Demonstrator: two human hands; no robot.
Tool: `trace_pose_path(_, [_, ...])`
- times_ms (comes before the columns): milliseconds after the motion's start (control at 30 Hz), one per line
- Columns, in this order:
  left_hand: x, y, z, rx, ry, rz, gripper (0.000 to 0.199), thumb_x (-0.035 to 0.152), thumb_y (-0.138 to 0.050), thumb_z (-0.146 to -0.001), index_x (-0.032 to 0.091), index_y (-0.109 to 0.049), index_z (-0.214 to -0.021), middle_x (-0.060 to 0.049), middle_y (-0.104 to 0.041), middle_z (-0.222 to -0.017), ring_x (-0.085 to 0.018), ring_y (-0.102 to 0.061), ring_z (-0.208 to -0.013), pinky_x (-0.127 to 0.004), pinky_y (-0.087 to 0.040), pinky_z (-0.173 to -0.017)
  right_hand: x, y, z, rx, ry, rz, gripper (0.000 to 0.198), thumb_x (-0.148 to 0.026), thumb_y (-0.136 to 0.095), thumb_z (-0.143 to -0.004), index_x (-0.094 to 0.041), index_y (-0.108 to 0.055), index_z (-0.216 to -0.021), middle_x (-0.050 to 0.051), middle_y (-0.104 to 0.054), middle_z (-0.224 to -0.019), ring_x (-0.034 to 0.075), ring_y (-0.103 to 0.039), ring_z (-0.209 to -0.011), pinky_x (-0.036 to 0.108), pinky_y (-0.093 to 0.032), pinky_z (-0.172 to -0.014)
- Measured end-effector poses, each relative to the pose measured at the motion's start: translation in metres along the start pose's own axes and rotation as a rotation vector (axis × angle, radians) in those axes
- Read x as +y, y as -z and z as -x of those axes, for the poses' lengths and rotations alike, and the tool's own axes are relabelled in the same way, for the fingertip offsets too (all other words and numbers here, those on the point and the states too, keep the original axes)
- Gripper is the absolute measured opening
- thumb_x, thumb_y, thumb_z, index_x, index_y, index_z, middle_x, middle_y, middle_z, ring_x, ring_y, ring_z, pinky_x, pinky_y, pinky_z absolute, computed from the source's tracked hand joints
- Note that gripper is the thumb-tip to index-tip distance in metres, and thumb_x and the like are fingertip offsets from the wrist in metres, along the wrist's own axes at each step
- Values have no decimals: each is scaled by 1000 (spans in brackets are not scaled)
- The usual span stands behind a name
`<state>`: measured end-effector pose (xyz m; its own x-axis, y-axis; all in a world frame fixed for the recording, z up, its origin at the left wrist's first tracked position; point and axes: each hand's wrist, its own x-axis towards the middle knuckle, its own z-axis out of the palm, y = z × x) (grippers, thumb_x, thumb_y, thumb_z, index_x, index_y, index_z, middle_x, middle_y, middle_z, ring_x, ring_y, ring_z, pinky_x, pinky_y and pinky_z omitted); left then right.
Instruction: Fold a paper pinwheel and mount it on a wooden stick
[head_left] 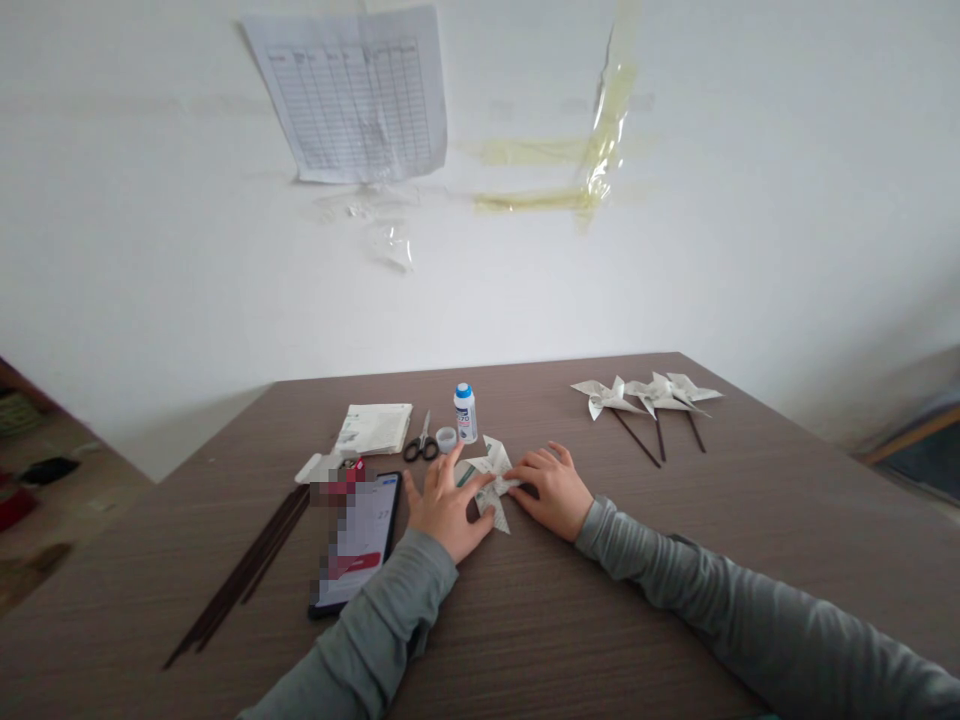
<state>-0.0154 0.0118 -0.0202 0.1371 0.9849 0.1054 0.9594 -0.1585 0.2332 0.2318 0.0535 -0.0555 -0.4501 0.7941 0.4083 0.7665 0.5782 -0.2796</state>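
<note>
A paper pinwheel (495, 455) made of printed sheet lies on the table between my hands, its blades pointing outward. My left hand (448, 510) has thumb and index finger pressed on the pinwheel's left side near its centre, while its other fingers spread out. From the other side, my right hand (551, 488) pinches the pinwheel close to its middle, the fingers bent together. My fingertips partly cover the centre. Just beyond stand a small white bottle with a blue cap (465, 415) and a small round pot (446, 439).
Black-handled scissors (421, 447) and a stack of folded paper (374, 429) lie behind my left hand. A phone (356, 560) and several dark sticks (247, 560) are at left. Finished pinwheels on sticks (656, 395) rest at the back right, near the wall.
</note>
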Motion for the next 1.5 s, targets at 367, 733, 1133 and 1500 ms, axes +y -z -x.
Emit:
trace_pose_path(367, [4, 8, -3, -26, 17, 0, 48, 40, -99, -103, 57, -99, -148, 0, -54, -210, -54, -50, -192, -99, -33, -154, 1, 0, 0, 4, 10, 15, 23, -27, -87, -119, -36, -101, -136, 9, -96, -126, 36, -89, -127, 73, -51, -145])
trace_pose_path(733, [-13, -12, 0, 101, -30, 47, 69, 43, -103, -99, 55, -89, -167, -6, -57, -208, -58, -56, -187, -100, -45, -149, 4, 1, 0, -16, -6, 0, 23, -27, -86, -120, -35, -100, -138, 9, -97, -130, 36, -88, -129, 74, -49, -145])
trace_pose_path(1133, [-24, -19, 1, 92, -66, 83, 61, 43, -97, -104, 49, -91, -164, -9, -90, -173, -55, -71, -170, -101, -40, -150, 10, 4, -2, -9, -15, -58, 50, -24, -80, -121, -37, -91, -167, 10, -99, -132, 37, -90, -129, 73, -51, -147])
trace_pose_path(1500, [-27, -25, 4, 73, -135, 145, 66, 49, -94, -108, 52, -83, -174, -10, -92, -166, -53, -71, -167, -104, -35, -150, 25, 2, -3, 10, -28, -65, 41, -26, -85, -119, -38, -95, -157, 11, -97, -138, 38, -86, -138, 75, -51, -145])
